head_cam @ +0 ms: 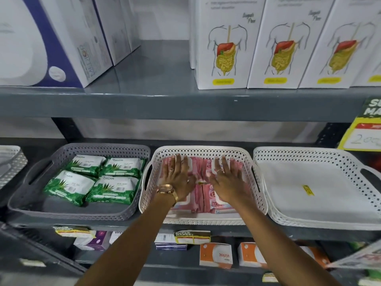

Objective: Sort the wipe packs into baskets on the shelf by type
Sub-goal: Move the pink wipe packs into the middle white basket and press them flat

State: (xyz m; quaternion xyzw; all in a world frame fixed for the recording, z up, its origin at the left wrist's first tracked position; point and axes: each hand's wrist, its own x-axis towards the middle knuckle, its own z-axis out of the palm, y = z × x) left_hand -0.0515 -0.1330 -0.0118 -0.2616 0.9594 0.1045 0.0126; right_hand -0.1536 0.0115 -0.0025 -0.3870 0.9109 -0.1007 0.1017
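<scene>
head view: left hand (179,178) and right hand (227,178) spread flat on pink wipe packs (199,195).

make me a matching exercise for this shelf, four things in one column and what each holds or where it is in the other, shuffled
Column 1
1. grey basket
2. middle white basket
3. right white basket
4. left hand

Column 2
A. holds no packs, only a small yellow sticker on its floor
B. flat on the pink wipe packs, watch on the wrist
C. holds four green wipe packs
D. holds the pink wipe packs, both hands pressed on them

Pairs: 1-C, 2-D, 3-A, 4-B

The right hand lies flat and open beside the left.
</scene>
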